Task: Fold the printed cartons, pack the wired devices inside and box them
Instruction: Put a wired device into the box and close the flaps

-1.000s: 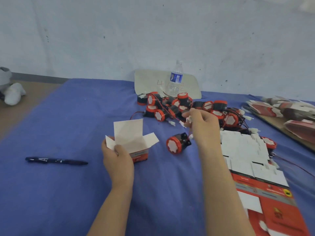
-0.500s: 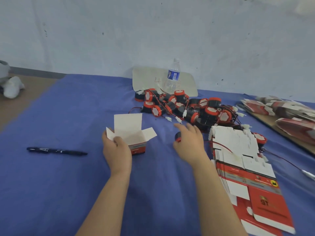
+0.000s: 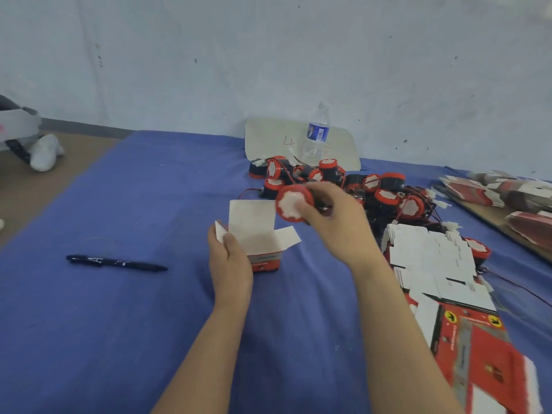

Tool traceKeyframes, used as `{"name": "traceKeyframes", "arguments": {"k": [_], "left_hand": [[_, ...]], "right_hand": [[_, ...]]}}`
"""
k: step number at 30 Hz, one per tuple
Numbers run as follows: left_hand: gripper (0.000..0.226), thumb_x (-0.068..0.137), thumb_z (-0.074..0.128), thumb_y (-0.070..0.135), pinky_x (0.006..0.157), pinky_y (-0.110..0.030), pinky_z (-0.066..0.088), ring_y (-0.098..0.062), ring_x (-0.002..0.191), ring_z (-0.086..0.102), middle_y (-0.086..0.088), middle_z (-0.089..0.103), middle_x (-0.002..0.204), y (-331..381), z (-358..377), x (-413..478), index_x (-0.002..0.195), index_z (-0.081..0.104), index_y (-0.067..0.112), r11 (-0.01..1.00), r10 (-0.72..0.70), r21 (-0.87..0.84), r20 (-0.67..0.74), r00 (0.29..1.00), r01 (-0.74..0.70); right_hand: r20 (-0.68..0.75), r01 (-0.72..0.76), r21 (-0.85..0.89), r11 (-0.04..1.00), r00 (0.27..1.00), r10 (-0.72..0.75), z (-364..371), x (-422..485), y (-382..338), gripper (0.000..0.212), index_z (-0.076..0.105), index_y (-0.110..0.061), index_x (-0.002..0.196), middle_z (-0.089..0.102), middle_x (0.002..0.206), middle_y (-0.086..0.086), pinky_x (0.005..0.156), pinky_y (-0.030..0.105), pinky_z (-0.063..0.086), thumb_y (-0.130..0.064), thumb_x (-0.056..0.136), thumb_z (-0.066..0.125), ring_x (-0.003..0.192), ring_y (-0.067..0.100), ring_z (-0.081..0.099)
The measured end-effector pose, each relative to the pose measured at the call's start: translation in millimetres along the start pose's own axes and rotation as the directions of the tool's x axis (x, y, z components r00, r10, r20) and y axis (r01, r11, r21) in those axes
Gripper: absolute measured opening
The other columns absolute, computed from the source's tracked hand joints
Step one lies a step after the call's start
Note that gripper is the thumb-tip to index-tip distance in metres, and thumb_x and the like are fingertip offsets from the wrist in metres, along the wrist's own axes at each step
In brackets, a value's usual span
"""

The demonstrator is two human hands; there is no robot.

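A small red printed carton [image 3: 263,246] stands upright on the blue cloth with its white top flaps open. My left hand [image 3: 230,261] grips its left side. My right hand [image 3: 334,225] holds one red-and-black wired device [image 3: 292,204] in the air just right of and above the carton's opening, white face toward me. A pile of several more wired devices [image 3: 355,186] lies behind. A stack of flat printed cartons [image 3: 439,273] lies to the right, white backs up, red prints showing nearer me.
A black pen [image 3: 116,262] lies on the blue cloth [image 3: 119,324] at the left. A water bottle [image 3: 316,135] stands before a pale board by the wall. Folded cartons [image 3: 507,192] sit on a brown board at the far right. A white object lies far left.
My right hand dropped to the cloth, took hold of a device and lifted it left, up beside the open carton. My left hand kept its hold on the carton.
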State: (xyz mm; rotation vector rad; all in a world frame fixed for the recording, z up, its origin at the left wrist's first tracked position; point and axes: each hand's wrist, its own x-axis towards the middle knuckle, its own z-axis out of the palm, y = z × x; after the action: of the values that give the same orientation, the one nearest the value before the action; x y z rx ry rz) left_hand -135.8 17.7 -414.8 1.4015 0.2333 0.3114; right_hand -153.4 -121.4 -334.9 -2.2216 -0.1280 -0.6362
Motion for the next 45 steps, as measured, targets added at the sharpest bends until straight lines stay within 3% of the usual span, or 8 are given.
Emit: {"name": "traceKeyframes", "arguments": {"k": [6,18,24,27,33,39,41,45], "left_hand": [[0.038,0.105,0.026,0.031,0.087,-0.02,0.038,-0.007,0.107,0.051,0.01,0.052,0.121,-2.2,3.6,-5.4,0.139,0.041,0.025,0.999,0.023,-0.026,0.077,0.997,-0.021],[0.021,0.087,0.061,0.008,0.058,-0.017,0.051,-0.008,0.081,0.065,0.004,0.067,0.092,-12.8,2.8,2.4,0.103,0.053,0.021,0.998,0.044,0.048,0.128,0.991,-0.05],[0.021,0.086,0.058,0.008,0.063,-0.024,0.045,-0.017,0.082,0.059,0.001,0.062,0.093,-8.8,3.3,-1.7,0.093,0.047,0.023,0.975,0.087,0.192,0.139,0.987,-0.113],[0.02,0.087,0.059,0.01,0.062,-0.023,0.043,-0.015,0.084,0.058,0.004,0.06,0.094,-7.8,3.3,-3.9,0.096,0.046,0.023,0.971,0.078,0.213,0.133,0.988,-0.106],[0.024,0.088,0.057,0.009,0.058,-0.016,0.041,-0.015,0.085,0.057,0.003,0.058,0.099,-6.7,4.3,-4.3,0.101,0.043,0.024,0.967,0.095,0.222,0.134,0.986,-0.124],[0.021,0.089,0.056,0.009,0.053,-0.012,0.04,-0.006,0.08,0.057,0.004,0.059,0.095,-8.5,3.7,-4.9,0.1,0.045,0.024,0.965,0.114,0.218,0.139,0.984,-0.143],[0.019,0.089,0.057,0.01,0.052,-0.008,0.04,-0.003,0.078,0.056,0.005,0.06,0.095,-9.4,3.7,-4.0,0.098,0.046,0.024,0.967,0.118,0.211,0.134,0.984,-0.145],[0.024,0.088,0.059,0.01,0.054,-0.008,0.04,0.0,0.079,0.055,0.007,0.06,0.097,-9.6,4.4,-3.4,0.101,0.046,0.025,0.969,0.12,0.201,0.138,0.983,-0.147]], "right_hand": [[0.391,0.023,-0.203,0.979,0.919,0.059,44.3,1.2,-3.2,0.023,0.067,-0.013,0.113,0.069,0.109,0.002,0.069,0.016,0.036,-0.019,0.096,0.053,0.086,0.008,0.053],[0.142,-0.079,-0.502,0.861,0.975,0.173,79.0,-13.3,-1.3,0.014,0.052,-0.011,0.105,0.063,0.092,0.01,0.06,0.032,0.037,-0.013,0.097,0.04,0.074,0.022,0.05],[0.007,-0.095,-0.616,0.782,0.992,0.126,48.0,-15.0,1.4,0.026,0.062,-0.022,0.11,0.067,0.098,0.0,0.094,0.035,0.034,-0.013,0.094,0.044,0.086,0.023,0.054],[-0.164,-0.338,-0.542,0.77,0.941,0.297,5.2,-14.7,7.6,0.022,0.067,-0.023,0.107,0.068,0.105,0.002,0.091,0.038,0.038,-0.024,0.096,0.048,0.102,0.028,0.058],[0.318,-0.229,-0.245,0.942,0.899,0.301,-3.2,-13.3,-0.6,0.017,0.065,-0.011,0.096,0.069,0.071,-0.004,0.053,0.014,0.047,-0.011,0.096,0.049,0.06,0.004,0.062],[0.483,-0.396,0.336,0.855,0.852,0.204,24.4,-15.8,-4.1,0.045,0.067,-0.024,0.101,0.073,0.098,-0.003,0.089,0.031,0.052,-0.062,0.09,0.044,0.09,0.009,0.067],[0.528,-0.503,0.509,0.699,0.824,0.208,30.5,-17.3,2.5,0.04,0.064,-0.019,0.109,0.071,0.106,0.003,0.088,0.03,0.054,-0.049,0.097,0.042,0.094,0.014,0.066],[0.325,-0.252,0.334,0.908,0.935,0.14,36.8,-19.5,16.9,0.021,0.065,-0.017,0.109,0.071,0.095,-0.002,0.079,0.016,0.052,-0.013,0.099,0.048,0.082,0.003,0.065]]}}
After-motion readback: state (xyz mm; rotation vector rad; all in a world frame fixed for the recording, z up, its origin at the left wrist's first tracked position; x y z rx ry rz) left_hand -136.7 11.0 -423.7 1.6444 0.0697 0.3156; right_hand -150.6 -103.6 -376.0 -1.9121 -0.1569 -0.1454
